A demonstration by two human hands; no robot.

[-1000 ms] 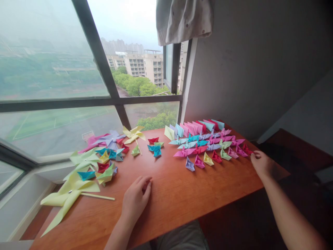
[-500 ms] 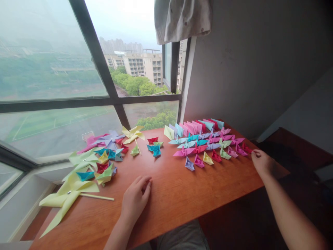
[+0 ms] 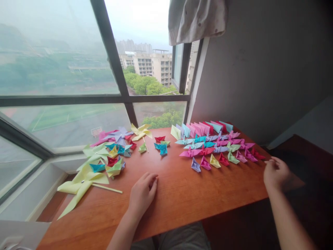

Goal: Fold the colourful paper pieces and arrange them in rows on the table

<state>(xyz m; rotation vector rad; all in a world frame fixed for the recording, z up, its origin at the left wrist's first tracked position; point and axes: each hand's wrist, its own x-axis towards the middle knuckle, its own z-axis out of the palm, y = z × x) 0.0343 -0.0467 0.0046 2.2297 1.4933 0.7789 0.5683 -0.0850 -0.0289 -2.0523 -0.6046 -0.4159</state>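
On the wooden table (image 3: pixel 179 201), my left hand (image 3: pixel 143 192) rests with curled fingers, thumb near the index finger, nothing visible between them. My right hand (image 3: pixel 278 173) is at the table's right edge, fingers bent, just right of a red paper boat (image 3: pixel 257 154) and not touching it. A front row of small paper boats includes a purple one (image 3: pixel 196 165) and a yellow one (image 3: pixel 214 161). Behind it lie rows of paper cranes (image 3: pixel 191 152) and upright folded pieces (image 3: pixel 175 132). A blue boat (image 3: pixel 161 149) sits beyond my left hand.
Yellow pinwheel (image 3: pixel 84 182) with its stick lies at the left, beside a pile of boats (image 3: pixel 114 168) and more pinwheels (image 3: pixel 140 132). A window frame (image 3: pixel 65 100) borders the table's far side. A curtain (image 3: pixel 197 22) hangs above, by a grey wall.
My right hand has drawn back from the red boat at the right end of the row, which now stands free. The view has shifted, so things appear further right.
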